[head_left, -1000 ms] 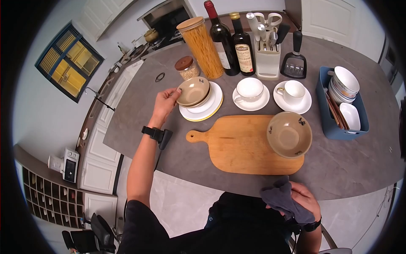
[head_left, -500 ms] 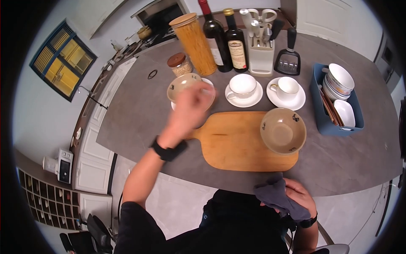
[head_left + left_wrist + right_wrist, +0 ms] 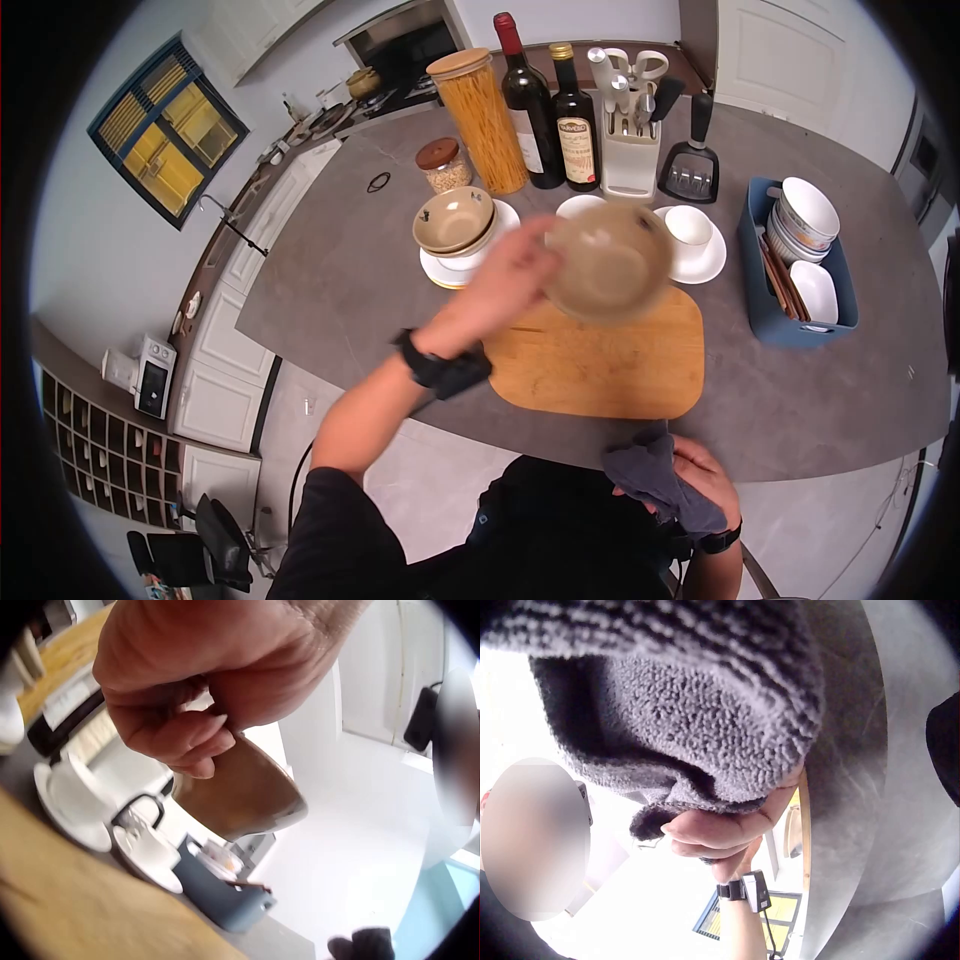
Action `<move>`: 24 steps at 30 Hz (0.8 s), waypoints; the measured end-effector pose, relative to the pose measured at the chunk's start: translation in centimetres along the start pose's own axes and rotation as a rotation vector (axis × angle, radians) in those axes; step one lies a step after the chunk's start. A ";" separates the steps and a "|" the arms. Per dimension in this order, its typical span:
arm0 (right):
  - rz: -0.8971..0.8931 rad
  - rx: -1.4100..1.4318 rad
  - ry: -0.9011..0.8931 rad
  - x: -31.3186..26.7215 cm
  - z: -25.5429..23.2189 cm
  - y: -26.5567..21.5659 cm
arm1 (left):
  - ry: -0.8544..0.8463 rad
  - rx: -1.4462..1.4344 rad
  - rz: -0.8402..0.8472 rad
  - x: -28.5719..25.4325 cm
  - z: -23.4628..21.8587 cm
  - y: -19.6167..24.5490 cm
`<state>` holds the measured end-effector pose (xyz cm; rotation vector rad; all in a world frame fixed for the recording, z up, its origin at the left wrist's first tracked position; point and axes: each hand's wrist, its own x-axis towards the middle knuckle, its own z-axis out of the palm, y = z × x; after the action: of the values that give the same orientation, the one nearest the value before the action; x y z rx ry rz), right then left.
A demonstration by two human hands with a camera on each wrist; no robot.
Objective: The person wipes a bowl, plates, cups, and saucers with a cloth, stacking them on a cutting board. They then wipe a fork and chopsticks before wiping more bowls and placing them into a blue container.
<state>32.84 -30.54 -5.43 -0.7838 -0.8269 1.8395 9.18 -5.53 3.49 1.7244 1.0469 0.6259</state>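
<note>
Your left hand (image 3: 515, 275) pinches the brown bowl (image 3: 608, 262) mid-frame, above the wooden board (image 3: 600, 365). Your right hand (image 3: 700, 480) squeezes the grey cloth (image 3: 660, 478) at the bottom.

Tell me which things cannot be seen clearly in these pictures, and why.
- Head view: the bowl in the left hand is motion-blurred, so its markings are unreadable.
- Head view: that bowl covers most of the middle cup and saucer.
- Right wrist view: the grey cloth fills the frame and hides most of the right hand.
- Left wrist view: the fingers hide the bowl's rim.
</note>
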 end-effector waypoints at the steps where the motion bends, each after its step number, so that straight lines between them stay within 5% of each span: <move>1: 0.000 0.006 -0.003 0.1 -0.1 -0.1 | 0.056 -0.010 0.006 0.4 -2.5 -0.4; 4: 0.013 -0.080 -0.062 0.4 -0.4 -0.6 | 0.157 -0.090 0.045 0.2 -8.4 1.1; 9: 0.022 -0.113 -0.047 0.4 -0.2 -0.6 | 0.394 0.161 -0.023 2.4 -15.2 -4.4; 16: 0.023 -0.086 -0.025 0.2 -0.3 -0.4 | 0.380 0.138 -0.118 3.4 -15.7 -7.1; 24: 0.037 -0.077 0.031 0.3 0.4 -0.8 | 0.458 0.351 0.048 4.6 -17.6 -11.4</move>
<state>32.83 -30.10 -4.64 -0.8794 -0.8729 1.8330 -6.56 8.50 -0.58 1.9605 1.5076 0.9414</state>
